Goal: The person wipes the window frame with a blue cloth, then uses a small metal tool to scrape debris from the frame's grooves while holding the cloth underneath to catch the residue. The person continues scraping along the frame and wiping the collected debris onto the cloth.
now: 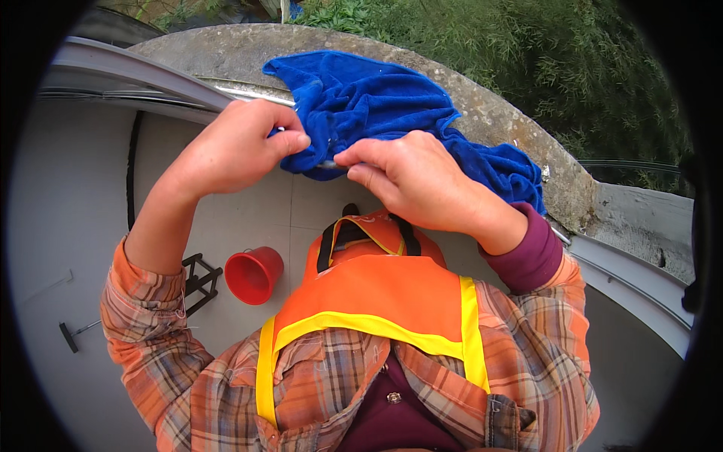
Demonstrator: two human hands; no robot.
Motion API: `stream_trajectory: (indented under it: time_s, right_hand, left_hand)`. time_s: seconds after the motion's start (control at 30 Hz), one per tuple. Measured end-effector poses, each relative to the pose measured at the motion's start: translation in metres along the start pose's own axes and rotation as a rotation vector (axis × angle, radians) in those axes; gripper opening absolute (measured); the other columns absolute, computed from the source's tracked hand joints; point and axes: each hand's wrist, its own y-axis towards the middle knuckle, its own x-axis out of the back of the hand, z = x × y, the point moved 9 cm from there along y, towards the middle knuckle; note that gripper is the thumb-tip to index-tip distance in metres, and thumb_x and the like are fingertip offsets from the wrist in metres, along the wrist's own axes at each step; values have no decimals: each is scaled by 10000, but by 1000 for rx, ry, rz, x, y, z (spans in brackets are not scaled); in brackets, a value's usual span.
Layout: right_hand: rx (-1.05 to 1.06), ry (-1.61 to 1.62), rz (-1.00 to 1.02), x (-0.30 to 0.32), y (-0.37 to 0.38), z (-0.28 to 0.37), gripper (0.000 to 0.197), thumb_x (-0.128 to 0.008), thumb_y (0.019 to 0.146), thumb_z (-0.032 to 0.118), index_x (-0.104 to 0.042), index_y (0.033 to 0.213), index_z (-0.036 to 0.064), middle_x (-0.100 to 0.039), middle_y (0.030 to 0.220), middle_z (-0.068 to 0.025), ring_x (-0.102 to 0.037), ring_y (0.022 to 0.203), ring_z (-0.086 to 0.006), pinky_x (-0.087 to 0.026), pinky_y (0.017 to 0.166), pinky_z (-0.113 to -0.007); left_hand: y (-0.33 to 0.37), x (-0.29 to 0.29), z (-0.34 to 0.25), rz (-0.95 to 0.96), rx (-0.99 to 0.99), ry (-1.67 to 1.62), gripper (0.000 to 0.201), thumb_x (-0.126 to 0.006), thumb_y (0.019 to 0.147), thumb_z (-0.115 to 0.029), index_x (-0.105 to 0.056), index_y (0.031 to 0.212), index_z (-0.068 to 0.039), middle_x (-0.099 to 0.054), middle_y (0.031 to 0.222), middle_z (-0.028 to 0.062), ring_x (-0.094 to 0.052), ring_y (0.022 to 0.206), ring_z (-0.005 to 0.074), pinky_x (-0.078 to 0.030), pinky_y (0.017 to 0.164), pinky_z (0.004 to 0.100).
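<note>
A blue cloth (369, 102) lies bunched over the stone ledge, and its near folds hang over the inner side. My left hand (237, 147) is closed at the cloth's left end, with a bit of blue showing between thumb and fingers. Close by on its right, my right hand (422, 181) pinches at the cloth's lower fold. A thin pale sliver juts from those right fingertips; I cannot make out what it is. The two hands are a short gap apart.
The curved stone ledge (520, 113) runs behind a metal window frame (633, 279), with green plants (512, 45) beyond. Down on the floor stand a red bucket (252, 277) and a dark stool-like frame (202, 282). A long-handled tool (71, 335) lies at far left.
</note>
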Motion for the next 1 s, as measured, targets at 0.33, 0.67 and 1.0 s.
stream_trajectory:
  time_s: [0.33, 0.67, 1.0]
  right_hand:
    - [-26, -561, 217, -53, -26, -22, 183, -609, 923, 219, -662, 1053, 101, -689, 736, -109, -674, 659, -296, -508, 537, -411]
    - [-2, -297, -94, -11, -33, -19, 306, -714, 840, 189, -652, 1135, 138, -669, 724, -105, -669, 666, -289, -510, 587, -393]
    - [-327, 1, -328, 35, -36, -59, 142, -669, 857, 83, -679, 984, 22, -614, 697, -36, -556, 630, -86, -454, 596, -238]
  left_hand:
    - [-51, -40, 133, -325, 399, 300, 209, -623, 946, -229, -672, 1076, -74, -672, 791, 137, -674, 798, 292, -517, 688, 413]
    - [-46, -136, 167, -704, 317, -1247, 456, -788, 839, -129, -614, 1236, 13, -580, 764, -40, -488, 621, 46, -397, 567, 202]
    - [-64, -103, 194, -895, 280, -1191, 112, -746, 872, -94, -666, 945, -69, -580, 718, -49, -462, 570, 34, -365, 518, 203]
